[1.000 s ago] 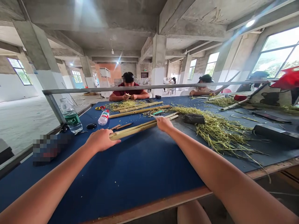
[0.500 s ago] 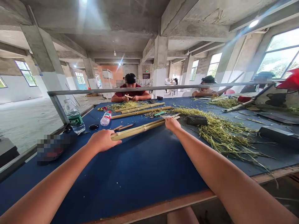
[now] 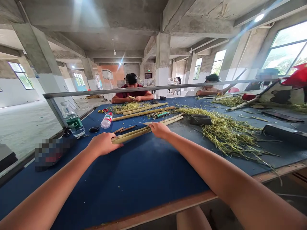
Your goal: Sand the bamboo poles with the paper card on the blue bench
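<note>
Blue-topped work table, contents listed left to right.

- Clear water bottle, green label, upright near the table's left edge.
- Blurred object at the edge, too pixelated to identify.
- Small black disc, lying just beside the bottle.
- Left hand, fingers curled and pressed together over the near ends of two bamboo poles, which lie side by side on the table, running diagonally away to the right.
- Pair of scissors, red and yellow handles, farther along the table.
- Plastic bottle, lying on its side.
- Two thin wooden sticks, just beyond the poles.
- Longer bamboo poles, lying farther off.
- Right hand, fingers bunched at the poles, a pale pointed sliver showing past them; its grip cannot be told.
- Black block, at the edge of a large heap of yellow-green stalks.

Seated across the table: a person in a maroon shirt and a person in a green cap.
</note>
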{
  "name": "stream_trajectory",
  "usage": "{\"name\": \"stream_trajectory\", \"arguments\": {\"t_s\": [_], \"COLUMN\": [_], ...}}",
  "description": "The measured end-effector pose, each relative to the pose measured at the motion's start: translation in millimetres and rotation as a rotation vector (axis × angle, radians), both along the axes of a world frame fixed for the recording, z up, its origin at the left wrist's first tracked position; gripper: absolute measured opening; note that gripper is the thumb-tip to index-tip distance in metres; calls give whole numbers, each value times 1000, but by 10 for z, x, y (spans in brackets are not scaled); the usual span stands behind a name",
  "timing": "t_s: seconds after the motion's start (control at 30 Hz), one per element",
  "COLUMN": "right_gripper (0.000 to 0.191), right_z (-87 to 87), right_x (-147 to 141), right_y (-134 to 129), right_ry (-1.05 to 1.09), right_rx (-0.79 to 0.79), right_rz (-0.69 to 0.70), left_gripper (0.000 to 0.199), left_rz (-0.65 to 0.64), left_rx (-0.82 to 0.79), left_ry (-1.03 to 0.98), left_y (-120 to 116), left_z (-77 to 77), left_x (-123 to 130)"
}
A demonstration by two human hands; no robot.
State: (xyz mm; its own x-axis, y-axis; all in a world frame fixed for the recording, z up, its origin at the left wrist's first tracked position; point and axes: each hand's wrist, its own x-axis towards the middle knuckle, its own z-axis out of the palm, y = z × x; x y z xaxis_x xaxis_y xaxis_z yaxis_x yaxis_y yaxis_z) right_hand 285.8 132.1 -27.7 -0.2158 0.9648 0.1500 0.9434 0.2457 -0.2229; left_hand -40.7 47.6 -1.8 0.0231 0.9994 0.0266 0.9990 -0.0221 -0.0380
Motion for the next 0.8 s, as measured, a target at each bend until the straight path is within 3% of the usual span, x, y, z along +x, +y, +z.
{"name": "stream_trajectory", "arguments": {"t_s": [0.1,0.2,0.33,0.43,0.53,0.7,0.8], "right_gripper": [59,66,57,51,48,55,55], "right_z": [83,127,88,18,-27,-15,-7], "right_x": [348,521,287,-9,-127,124,228], "right_y": [154,218,101,-32,-72,83,141], "right_ry": [-3,-2,0,0,-1,-23,-33], "right_rx": [-20,-25,-8,15,33,12,27], "right_rz": [-161,-230,-127,22,152,-35,-34], "left_gripper": [76,74,78,77,76,82,82], "left_rz": [3,-4,-4,-8,-4,-16,-17], "left_rx": [11,-8,-13,-24,-40,-25,-25], "left_ry": [-3,0,4,10,12,11,9], "left_y": [-11,-22,-18,-5,11,22,20], "left_z": [7,12,4,-7,-15,-26,-36], "left_x": [18,44,40,17,-1,-1,10]}}
